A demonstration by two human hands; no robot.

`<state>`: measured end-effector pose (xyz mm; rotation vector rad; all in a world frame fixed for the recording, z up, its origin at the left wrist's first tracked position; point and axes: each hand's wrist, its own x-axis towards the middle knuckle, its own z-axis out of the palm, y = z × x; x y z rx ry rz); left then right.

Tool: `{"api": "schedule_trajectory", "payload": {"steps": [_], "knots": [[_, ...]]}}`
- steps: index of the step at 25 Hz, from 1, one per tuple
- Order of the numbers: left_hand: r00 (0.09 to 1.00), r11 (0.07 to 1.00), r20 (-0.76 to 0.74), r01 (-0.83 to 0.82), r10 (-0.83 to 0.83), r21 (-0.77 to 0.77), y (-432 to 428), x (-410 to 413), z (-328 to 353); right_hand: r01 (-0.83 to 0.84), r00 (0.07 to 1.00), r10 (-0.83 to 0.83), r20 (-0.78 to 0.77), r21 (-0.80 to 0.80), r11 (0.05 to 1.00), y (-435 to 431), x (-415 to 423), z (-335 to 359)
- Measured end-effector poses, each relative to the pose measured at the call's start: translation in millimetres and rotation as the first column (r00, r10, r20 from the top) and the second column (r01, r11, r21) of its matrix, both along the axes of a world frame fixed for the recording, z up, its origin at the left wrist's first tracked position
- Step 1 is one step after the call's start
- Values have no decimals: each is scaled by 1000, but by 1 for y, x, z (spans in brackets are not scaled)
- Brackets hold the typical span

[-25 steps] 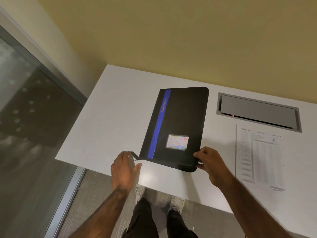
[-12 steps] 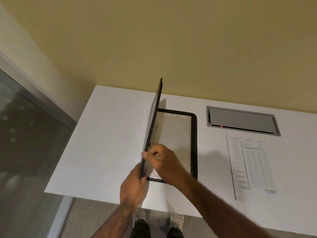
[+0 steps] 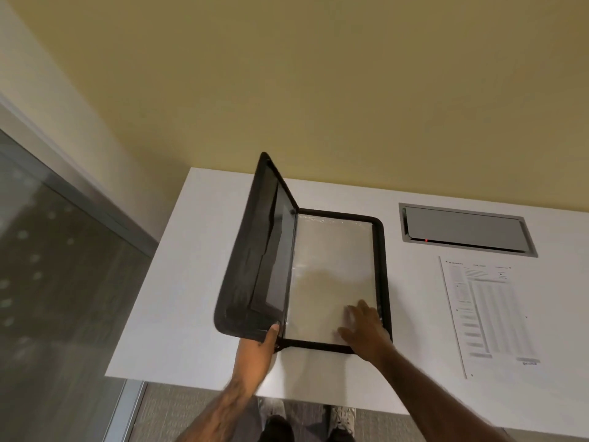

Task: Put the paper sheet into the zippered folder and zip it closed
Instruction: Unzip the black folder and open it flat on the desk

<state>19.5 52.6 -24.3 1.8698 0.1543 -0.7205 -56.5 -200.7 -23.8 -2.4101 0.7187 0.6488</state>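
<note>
Nearest: left hand (image 3: pixel 255 347) pinching near corner of raised folder (image 3: pixel 255 260) cover; right hand (image 3: pixel 366 327), fingers spread flat, empty, pressing glossy inner pocket. Beyond, to the right: paper sheet (image 3: pixel 487 314) flat on table (image 3: pixel 178 298), well apart from folder. Likely light, limp, hard to pinch flat; best slid to near table edge. Bare tabletop between. Farthest: recessed cable hatch (image 3: pixel 465 231).

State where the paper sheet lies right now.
In the head view, the paper sheet lies flat on the table's right side, beside the open folder, below the grey hatch.
</note>
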Motion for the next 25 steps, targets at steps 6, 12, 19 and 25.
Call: {"api": "schedule_trajectory", "payload": {"steps": [6,12,19,25], "knots": [[930,925,-79,-365,358,-108,46,22,-5,1,1000,0,10,-90,996,8,-14,-23],[735,738,116,-675,668,32,95,71,-8,104,993,-91,73,-204,973,7,-12,-16],[951,852,255,-275,174,445,103,116,-9,587,791,-582,192,35,809,-23,-8,-5],[944,806,330,-209,19,553,111,100,-10,598,801,-594,68,-62,799,-30,-5,-2]]}}
